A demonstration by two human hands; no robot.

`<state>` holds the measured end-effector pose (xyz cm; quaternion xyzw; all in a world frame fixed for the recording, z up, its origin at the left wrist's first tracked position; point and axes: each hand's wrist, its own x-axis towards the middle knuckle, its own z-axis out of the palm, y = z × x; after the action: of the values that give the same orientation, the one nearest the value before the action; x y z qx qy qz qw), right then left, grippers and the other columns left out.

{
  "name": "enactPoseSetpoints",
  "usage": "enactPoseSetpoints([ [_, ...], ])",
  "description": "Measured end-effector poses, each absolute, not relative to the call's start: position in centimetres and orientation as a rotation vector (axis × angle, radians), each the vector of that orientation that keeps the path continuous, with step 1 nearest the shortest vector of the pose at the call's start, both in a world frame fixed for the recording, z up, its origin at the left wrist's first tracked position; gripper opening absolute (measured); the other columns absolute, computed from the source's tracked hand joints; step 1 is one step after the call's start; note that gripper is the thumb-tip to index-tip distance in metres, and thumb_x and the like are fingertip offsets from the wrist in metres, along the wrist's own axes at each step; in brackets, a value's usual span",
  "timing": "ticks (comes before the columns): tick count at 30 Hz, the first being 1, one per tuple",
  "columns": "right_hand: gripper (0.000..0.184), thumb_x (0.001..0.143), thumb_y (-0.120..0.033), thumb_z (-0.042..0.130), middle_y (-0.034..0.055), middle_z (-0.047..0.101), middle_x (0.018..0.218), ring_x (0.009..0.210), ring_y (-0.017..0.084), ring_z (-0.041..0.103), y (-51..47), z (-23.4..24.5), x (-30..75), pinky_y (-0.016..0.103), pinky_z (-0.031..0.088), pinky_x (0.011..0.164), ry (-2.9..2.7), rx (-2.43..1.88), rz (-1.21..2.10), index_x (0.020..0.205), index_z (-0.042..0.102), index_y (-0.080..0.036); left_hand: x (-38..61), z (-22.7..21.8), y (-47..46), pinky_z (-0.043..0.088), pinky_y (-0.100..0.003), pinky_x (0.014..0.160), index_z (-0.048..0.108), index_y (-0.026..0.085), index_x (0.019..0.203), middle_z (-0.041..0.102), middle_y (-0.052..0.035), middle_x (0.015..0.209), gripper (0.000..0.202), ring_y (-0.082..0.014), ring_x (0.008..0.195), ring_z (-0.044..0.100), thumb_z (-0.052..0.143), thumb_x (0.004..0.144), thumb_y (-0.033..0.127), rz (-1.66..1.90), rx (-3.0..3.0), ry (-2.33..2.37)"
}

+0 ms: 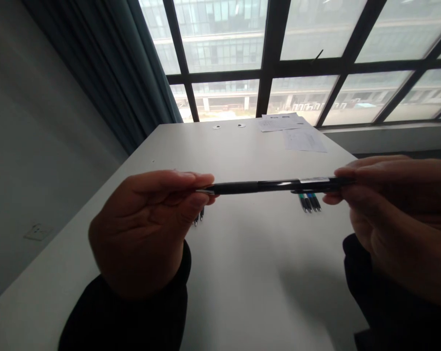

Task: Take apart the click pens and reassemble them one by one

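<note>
A black pen (257,186) is held level in the air between my two hands, above the white table (242,273). The thumb and fingers of my left hand (143,224) pinch its silver tip end. At the other end, my right hand (399,209) grips the clip end, which the fingers partly cover. A pale label shows on the barrel near the clip. Behind it on the table, several pens (310,202) with green and blue parts lie side by side at the right. The tips of other pens (198,217) show beside my left hand, which hides the rest.
Printed paper sheets (293,131) lie at the table's far right corner. Two small round white pieces (241,126) are near the far edge. A dark-framed window (267,73) stands beyond, with a blue curtain (132,73) and a grey wall at the left.
</note>
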<state>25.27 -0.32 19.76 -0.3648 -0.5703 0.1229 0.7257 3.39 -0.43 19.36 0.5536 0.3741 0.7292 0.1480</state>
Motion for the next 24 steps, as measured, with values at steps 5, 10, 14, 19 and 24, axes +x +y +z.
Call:
enactPoseSetpoints([
  [5, 0.020, 0.069, -0.010, 0.082, 0.0048, 0.073, 0.084, 0.064, 0.021, 0.066, -0.3, 19.6, 25.2, 0.039, 0.050, 0.051, -1.248, -0.795, 0.273, 0.084, 0.077, -0.021, 2.6, 19.1, -0.2, 0.064, -0.023, 0.059, 0.073, 0.023, 0.089, 0.076, 0.0014, 0.086, 0.019, -0.0132, 0.069, 0.072, 0.080, 0.075, 0.013, 1.977, 1.572, 0.992],
  [10, 0.017, 0.073, -0.009, 0.079, 0.0034, 0.072, 0.080, 0.061, 0.018, 0.065, -0.3, 19.4, 25.1, 0.036, 0.049, 0.049, -1.255, -0.796, 0.291, 0.085, 0.076, -0.020, 2.5, 18.9, -0.2, 0.065, -0.025, 0.056, 0.075, 0.021, 0.087, 0.075, 0.0004, 0.079, 0.009, -0.0141, 0.062, 0.072, 0.078, 0.078, 0.019, 1.874, 1.567, 1.062],
  [14, 0.012, 0.077, -0.011, 0.076, 0.0027, 0.068, 0.074, 0.056, 0.018, 0.063, -0.1, 19.2, 25.3, 0.034, 0.046, 0.046, -1.217, -0.794, 0.365, 0.086, 0.074, -0.019, 3.1, 18.9, -0.5, 0.062, -0.026, 0.053, 0.073, 0.020, 0.084, 0.073, 0.0012, 0.071, 0.003, -0.0139, 0.058, 0.070, 0.075, 0.082, 0.021, 1.896, 1.704, 1.147],
  [19, 0.005, 0.079, -0.020, 0.077, 0.0012, 0.064, 0.065, 0.053, 0.017, 0.059, -0.1, 18.8, 25.4, 0.034, 0.041, 0.044, -1.217, -0.853, 0.392, 0.080, 0.073, -0.019, 3.3, 19.0, -0.6, 0.057, -0.025, 0.052, 0.072, 0.020, 0.084, 0.071, 0.0017, 0.072, 0.002, -0.0123, 0.060, 0.068, 0.071, 0.085, 0.021, 1.948, 1.874, 1.245],
  [24, 0.010, 0.081, -0.026, 0.076, 0.0014, 0.065, 0.067, 0.051, 0.017, 0.057, -0.2, 18.7, 25.8, 0.035, 0.039, 0.044, -1.252, -0.892, 0.411, 0.077, 0.069, -0.019, 2.8, 19.1, -0.4, 0.053, -0.026, 0.050, 0.070, 0.020, 0.078, 0.069, 0.0017, 0.067, 0.011, -0.0127, 0.060, 0.066, 0.066, 0.089, 0.022, 1.901, 2.098, 1.229],
])
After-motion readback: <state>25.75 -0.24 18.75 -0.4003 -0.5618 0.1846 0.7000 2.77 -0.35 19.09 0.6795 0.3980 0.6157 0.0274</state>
